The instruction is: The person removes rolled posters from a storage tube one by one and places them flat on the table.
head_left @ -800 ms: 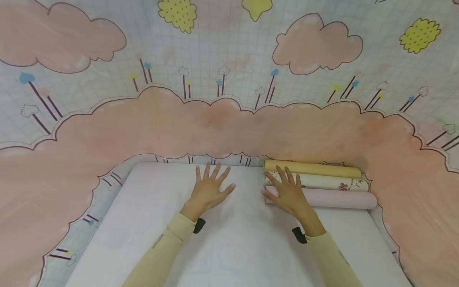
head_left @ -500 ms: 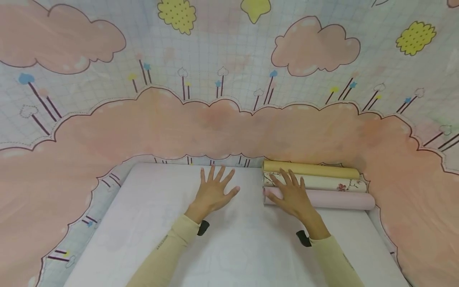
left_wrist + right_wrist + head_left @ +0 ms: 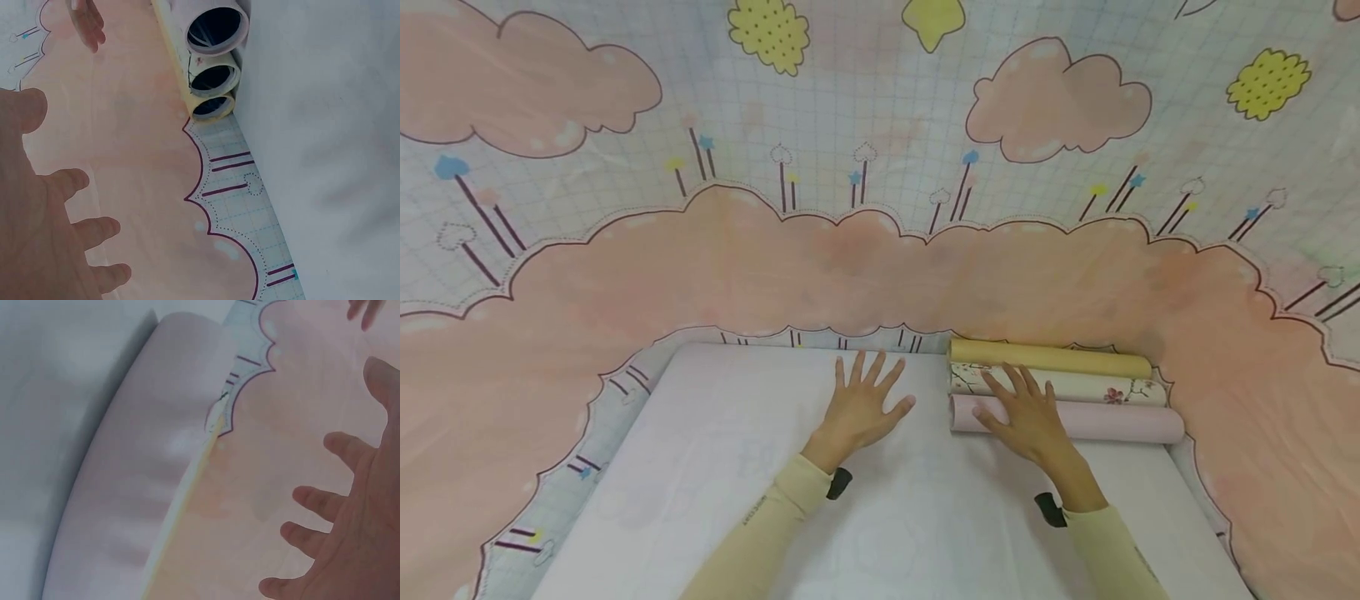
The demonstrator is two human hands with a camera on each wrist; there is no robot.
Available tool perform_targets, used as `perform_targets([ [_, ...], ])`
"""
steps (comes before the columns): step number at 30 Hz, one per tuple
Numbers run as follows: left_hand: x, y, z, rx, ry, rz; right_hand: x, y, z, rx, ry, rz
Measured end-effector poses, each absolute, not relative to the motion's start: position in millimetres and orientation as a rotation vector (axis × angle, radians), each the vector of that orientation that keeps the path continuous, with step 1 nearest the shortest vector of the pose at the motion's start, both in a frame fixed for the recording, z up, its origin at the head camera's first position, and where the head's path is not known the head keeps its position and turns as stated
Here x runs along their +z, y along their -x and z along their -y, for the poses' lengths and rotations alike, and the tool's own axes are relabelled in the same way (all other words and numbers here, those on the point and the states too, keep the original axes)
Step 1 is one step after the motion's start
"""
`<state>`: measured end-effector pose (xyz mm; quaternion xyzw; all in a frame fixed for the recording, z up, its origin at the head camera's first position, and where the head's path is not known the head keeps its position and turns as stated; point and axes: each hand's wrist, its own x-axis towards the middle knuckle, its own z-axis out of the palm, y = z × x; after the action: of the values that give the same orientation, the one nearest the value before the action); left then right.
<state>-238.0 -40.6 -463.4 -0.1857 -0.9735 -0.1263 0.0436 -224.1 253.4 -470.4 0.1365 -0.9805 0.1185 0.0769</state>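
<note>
My left hand (image 3: 859, 410), fingers spread, hovers over the white tabletop (image 3: 715, 467) left of the rolls and holds nothing. With its fingers likewise spread, my right hand (image 3: 1028, 417) overlaps the left part of three rolls in the head view. These are a yellow roll (image 3: 1075, 360) at the back, a white floral roll (image 3: 1086, 387) in the middle and a pink roll (image 3: 1120, 423) in front. In the left wrist view the hollow ends of the pink roll (image 3: 215, 30), floral roll (image 3: 215, 78) and yellow roll (image 3: 212, 107) show. The right wrist view has the pink roll (image 3: 134, 456) beside the spread right hand (image 3: 356, 512).
A wall covering (image 3: 880, 271) with peach clouds, yellow shapes and small sticks surrounds the table on the back and both sides. The rolls lie side by side along the table's back right edge. Dark bands sit at both wrists, below light yellow sleeves (image 3: 760, 533).
Both hands have drifted to the right and slightly toward the body, fingers still spread. The rolls stay in place on the table; the head view has tilted up slightly.
</note>
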Motion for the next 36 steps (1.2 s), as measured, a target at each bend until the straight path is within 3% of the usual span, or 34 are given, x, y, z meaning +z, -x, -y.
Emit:
perform_targets([
  [36, -498.9, 256.1, -43.6, -0.446, 0.725, 3.000, -500.1, 221.9, -313.8, 0.431, -0.287, 2.955],
])
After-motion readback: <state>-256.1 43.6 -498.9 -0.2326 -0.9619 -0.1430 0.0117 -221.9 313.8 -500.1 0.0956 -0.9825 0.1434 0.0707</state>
